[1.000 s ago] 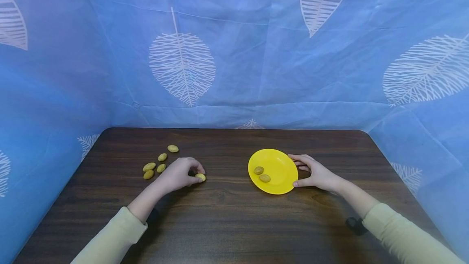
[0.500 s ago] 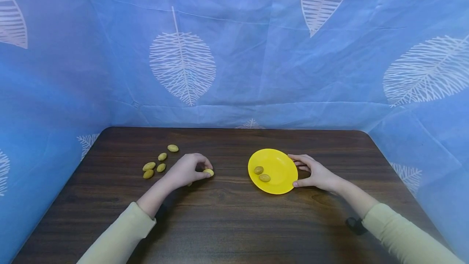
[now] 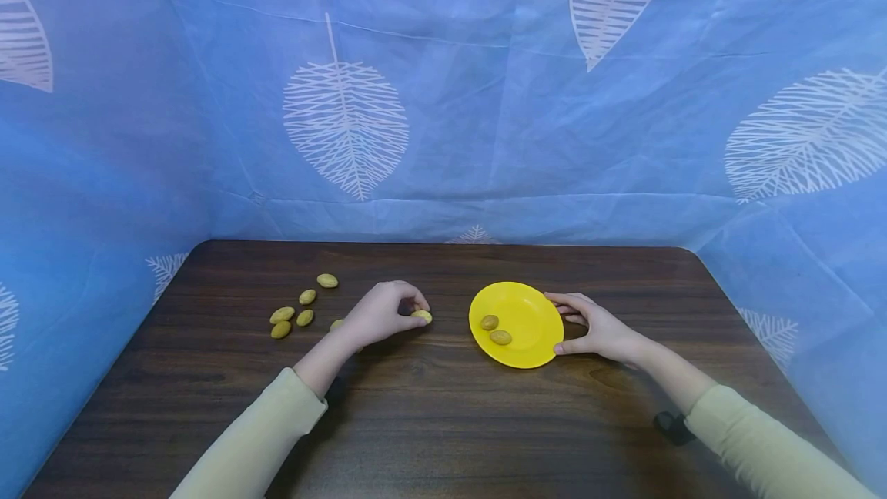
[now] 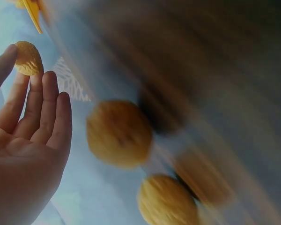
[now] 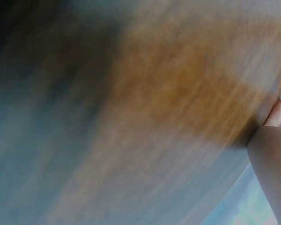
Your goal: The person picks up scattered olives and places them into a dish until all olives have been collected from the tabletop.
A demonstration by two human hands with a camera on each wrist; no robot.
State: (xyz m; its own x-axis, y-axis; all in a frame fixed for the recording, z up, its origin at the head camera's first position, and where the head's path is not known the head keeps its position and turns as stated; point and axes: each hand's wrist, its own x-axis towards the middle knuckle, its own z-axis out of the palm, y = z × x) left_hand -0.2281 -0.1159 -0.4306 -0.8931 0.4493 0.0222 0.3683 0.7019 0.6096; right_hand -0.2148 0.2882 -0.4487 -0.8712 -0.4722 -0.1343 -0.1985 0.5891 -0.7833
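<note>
Between thumb and fingertips, my left hand (image 3: 379, 314) pinches a small wrinkled yellow oval fruit (image 3: 422, 316), just left of the yellow plate (image 3: 537, 318). In the left wrist view the same fruit (image 4: 28, 58) sits at the fingertips, the other fingers extended. My right hand (image 3: 604, 332) holds the plate by its right rim, thumb in front and fingers behind. Two similar fruits (image 3: 500, 337) lie on the plate's left half. Several more fruits (image 3: 282, 329) are scattered at the table's left; others show partly hidden behind the left hand and wrist. The right wrist view is mostly blurred tabletop.
A dark wooden table (image 3: 443, 422) lies beneath everything. Blue cloth (image 3: 478, 129) with white leaf prints hangs behind it and at both sides. A black object (image 3: 672, 427) shows under the right sleeve.
My left hand has moved right with the pinched fruit, closer to the plate. A fruit behind its wrist has come partly into view. The right hand and plate have stayed put.
</note>
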